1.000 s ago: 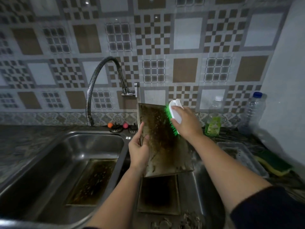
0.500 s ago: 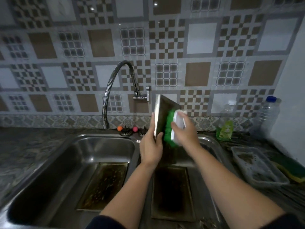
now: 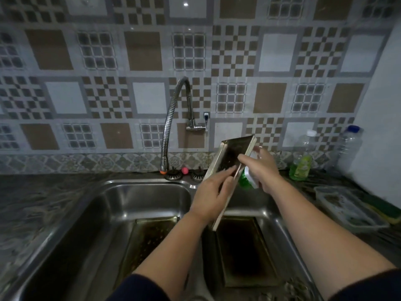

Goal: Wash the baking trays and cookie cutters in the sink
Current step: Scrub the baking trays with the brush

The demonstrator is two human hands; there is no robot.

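The sink (image 3: 138, 198) at the centre of the frame is brushed steel with a soft sheen. The tray (image 3: 233, 157) held above it is thin metal, pale along its edges, its face dark and crusted. The faucet (image 3: 173, 118) is ribbed, shiny chrome. The wall tiles (image 3: 277, 53) across the top are glossy. At right, the bottle (image 3: 349, 148) is clear plastic, and the counter (image 3: 32, 196) at left looks like polished mottled stone.

Brown-and-white patterned wall tiles (image 3: 143, 51), dark marbled countertop (image 3: 32, 203), dim light
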